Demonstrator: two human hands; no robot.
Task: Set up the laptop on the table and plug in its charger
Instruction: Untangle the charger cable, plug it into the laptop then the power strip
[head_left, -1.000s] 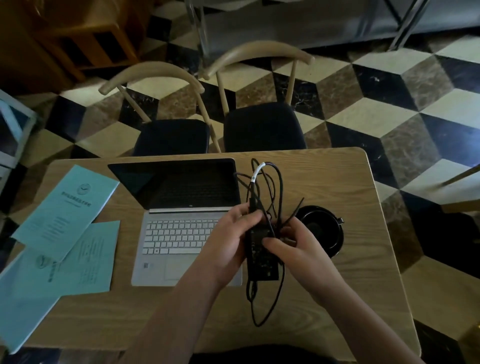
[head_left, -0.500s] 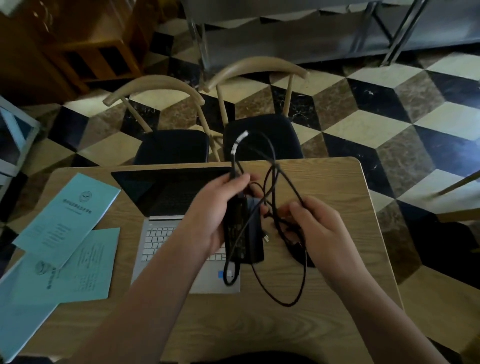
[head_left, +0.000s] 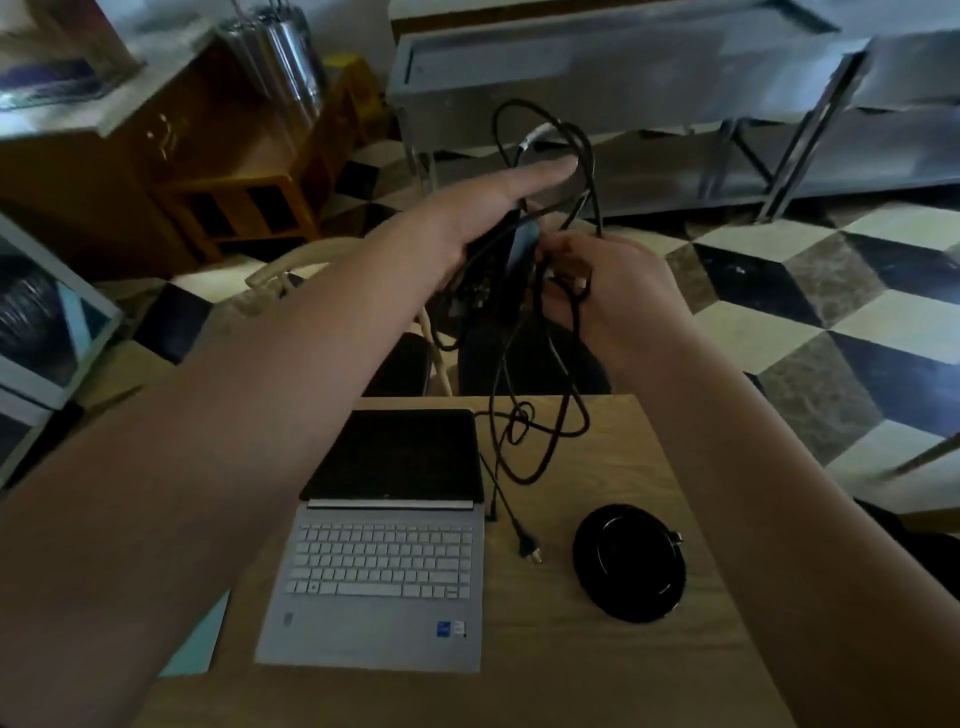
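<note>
The light wooden table (head_left: 597, 691) carries the open silver laptop (head_left: 379, 561) with its dark screen up, square to the person, and a round black dish (head_left: 629, 562) just to its right. Raised above the far edge, the left hand (head_left: 462, 223) grips the black rectangular charger brick (head_left: 498, 275), while the right hand (head_left: 608, 291) pinches loops of the thin black cable (head_left: 571, 405). That brick looks dense and rigid, the safest hold; the cable is limp and tangle-prone, best drawn out strand by strand. Its two-pin plug (head_left: 531, 552) lies on the table between laptop and dish, sturdy enough to grip by the body.
</note>
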